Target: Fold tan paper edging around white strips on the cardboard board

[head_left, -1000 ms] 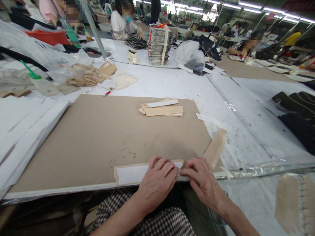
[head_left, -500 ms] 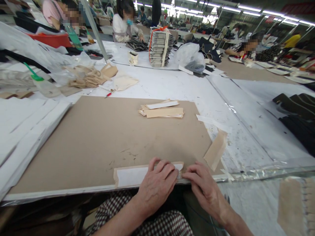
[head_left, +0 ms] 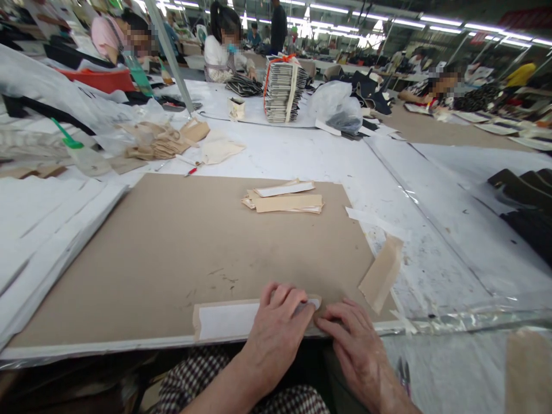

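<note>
A long tan strip with a white backing (head_left: 224, 319) lies along the near edge of a brown cardboard sheet (head_left: 172, 247). My left hand (head_left: 276, 333) rests on the strip's right end with curled fingers pressing it down. My right hand (head_left: 357, 351) sits just to the right, its fingertips pinched together at the strip's end corner. Farther up the cardboard lies a small pile of similar strips (head_left: 284, 198). Another tan strip (head_left: 382, 273) lies slanted at the cardboard's right edge.
White paper stacks (head_left: 38, 230) lie at the left. A green-capped bottle (head_left: 81, 152), tan pieces (head_left: 159, 141), a bundled stack (head_left: 282, 89) and a plastic bag (head_left: 336, 106) sit farther back. Black pieces (head_left: 526, 201) are at the right. Other people work at the far tables.
The view has tilted slightly so everything sits lower. My hands stay on the strip's right end; the right hand has drawn a little nearer to me.
</note>
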Motion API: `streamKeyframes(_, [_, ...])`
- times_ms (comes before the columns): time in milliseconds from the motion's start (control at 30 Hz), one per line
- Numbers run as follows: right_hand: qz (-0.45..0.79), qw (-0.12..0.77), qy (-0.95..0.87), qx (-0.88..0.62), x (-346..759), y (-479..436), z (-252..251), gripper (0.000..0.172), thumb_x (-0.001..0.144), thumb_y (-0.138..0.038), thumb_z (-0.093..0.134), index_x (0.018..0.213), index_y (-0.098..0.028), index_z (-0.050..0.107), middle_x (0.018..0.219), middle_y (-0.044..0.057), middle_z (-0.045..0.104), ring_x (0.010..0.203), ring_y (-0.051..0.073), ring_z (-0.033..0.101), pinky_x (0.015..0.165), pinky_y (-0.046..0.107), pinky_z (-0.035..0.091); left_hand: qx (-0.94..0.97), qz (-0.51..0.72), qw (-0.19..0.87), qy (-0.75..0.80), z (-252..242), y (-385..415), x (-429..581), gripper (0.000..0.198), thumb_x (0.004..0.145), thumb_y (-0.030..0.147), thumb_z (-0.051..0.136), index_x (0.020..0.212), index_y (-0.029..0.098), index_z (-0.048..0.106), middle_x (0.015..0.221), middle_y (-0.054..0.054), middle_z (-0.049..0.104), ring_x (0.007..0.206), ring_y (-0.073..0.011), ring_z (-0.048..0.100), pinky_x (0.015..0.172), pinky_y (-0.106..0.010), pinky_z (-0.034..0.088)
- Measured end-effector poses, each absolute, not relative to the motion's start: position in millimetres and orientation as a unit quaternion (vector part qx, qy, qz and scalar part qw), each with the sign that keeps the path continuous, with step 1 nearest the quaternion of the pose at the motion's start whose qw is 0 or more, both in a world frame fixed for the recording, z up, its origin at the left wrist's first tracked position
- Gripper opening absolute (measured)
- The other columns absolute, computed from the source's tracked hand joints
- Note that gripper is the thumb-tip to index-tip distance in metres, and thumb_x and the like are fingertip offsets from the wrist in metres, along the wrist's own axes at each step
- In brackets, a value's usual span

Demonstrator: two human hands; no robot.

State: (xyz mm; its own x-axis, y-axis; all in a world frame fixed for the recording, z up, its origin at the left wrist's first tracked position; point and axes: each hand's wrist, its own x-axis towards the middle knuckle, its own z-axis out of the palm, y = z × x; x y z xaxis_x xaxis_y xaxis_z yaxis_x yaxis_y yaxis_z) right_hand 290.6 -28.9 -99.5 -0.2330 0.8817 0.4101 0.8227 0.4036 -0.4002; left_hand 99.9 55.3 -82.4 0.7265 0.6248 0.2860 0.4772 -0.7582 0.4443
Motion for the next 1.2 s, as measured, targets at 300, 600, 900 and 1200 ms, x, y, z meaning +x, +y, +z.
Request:
streamKeyframes(300, [0.028, 0.344, -0.714, -0.609, 290, -21, -106, 0.035, 0.096, -0.009, 0.045, 0.126, -0.022, 0.056, 0.121, 0.010, 0.053, 0.116, 0.019, 0.051, 0.096, 0.034, 0.047, 0.925, 0.169, 0.162, 0.298, -86, 56, 103, 0.027, 0.099, 0.020, 0.046, 0.124, 0.025, 0.053, 0.110, -0.002, 0.060, 0.102, -0.0218, 0.048, 0.101, -0.043, 0.029])
streamKeyframes(600, [0.026, 0.317, -0.733, -0.601, 292, -10, -102, 0.037, 0.094, -0.004, 0.043, 0.123, -0.022, 0.056, 0.115, 0.010, 0.055, 0.109, 0.022, 0.052, 0.091, 0.042, 0.048, 0.926, 0.173, 0.168, 0.292, -90, 56, 103, 0.027, 0.098, 0.018, 0.047, 0.124, 0.023, 0.053, 0.112, -0.003, 0.060, 0.104, -0.0229, 0.048, 0.104, -0.045, 0.027])
streamKeyframes(900, [0.014, 0.260, -0.761, -0.594, 295, -5, -97, 0.037, 0.090, -0.002, 0.045, 0.121, -0.019, 0.056, 0.110, 0.010, 0.056, 0.102, 0.023, 0.051, 0.086, 0.043, 0.047, 0.925, 0.180, 0.166, 0.290, -92, 56, 103, 0.027, 0.098, 0.020, 0.047, 0.124, 0.022, 0.052, 0.112, -0.003, 0.060, 0.104, -0.0229, 0.048, 0.104, -0.045, 0.026])
streamKeyframes(1200, [-0.030, 0.207, -0.774, -0.598, 294, -4, -93, 0.036, 0.089, -0.004, 0.044, 0.120, -0.018, 0.056, 0.109, 0.010, 0.058, 0.101, 0.026, 0.050, 0.087, 0.044, 0.044, 0.926, 0.174, 0.166, 0.289, -90, 56, 102, 0.031, 0.099, 0.018, 0.044, 0.128, 0.023, 0.051, 0.113, -0.004, 0.060, 0.105, -0.0229, 0.048, 0.105, -0.046, 0.027])
